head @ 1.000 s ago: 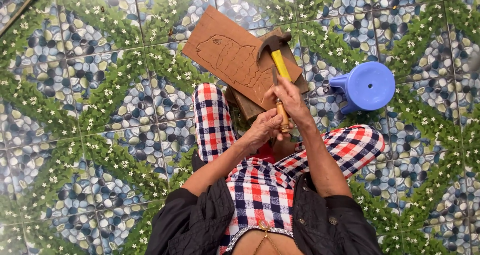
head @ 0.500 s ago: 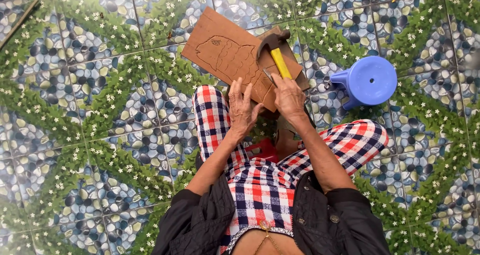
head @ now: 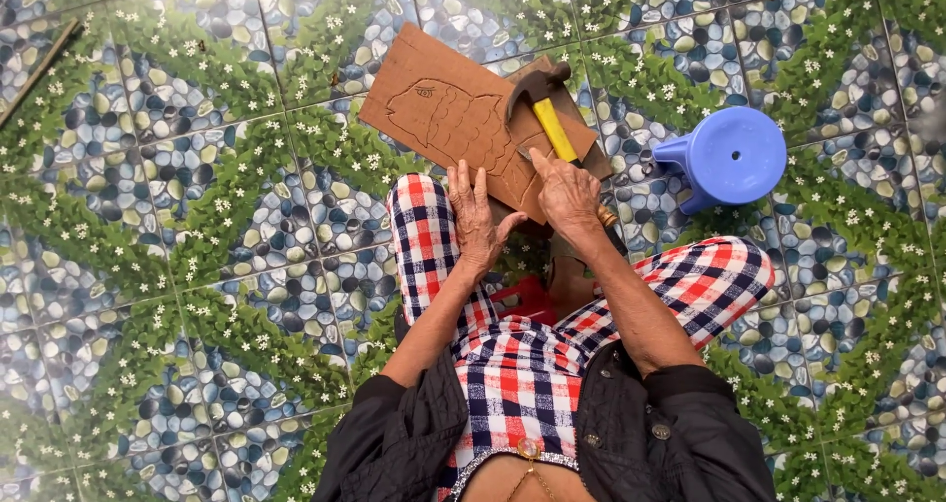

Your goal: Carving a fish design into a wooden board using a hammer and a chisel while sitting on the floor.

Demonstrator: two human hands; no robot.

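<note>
The wooden board (head: 463, 118) with a fish outline is lying on the tiled floor (head: 197, 266) at twelve o'clock from both hands. The left hand (head: 476, 221) is resting open-fingered on its near edge. The right hand (head: 569, 195) is clasping a wooden-handled tool (head: 603, 215), nearer the yellow-handled hammer (head: 547, 118), which is running lengthwise from five to eleven o'clock.

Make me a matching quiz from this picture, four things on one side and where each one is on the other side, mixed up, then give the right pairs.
Things:
1. hammer
2. blue stool
3. left hand
4. right hand

Places:
A. on the tiled floor, right of the board
B. lying on the wooden board, above the fingers
C. at the board's near edge, over the checked knee
D. pressing a thin tool to the carved fish

Pairs: 1-B, 2-A, 3-C, 4-D
</note>
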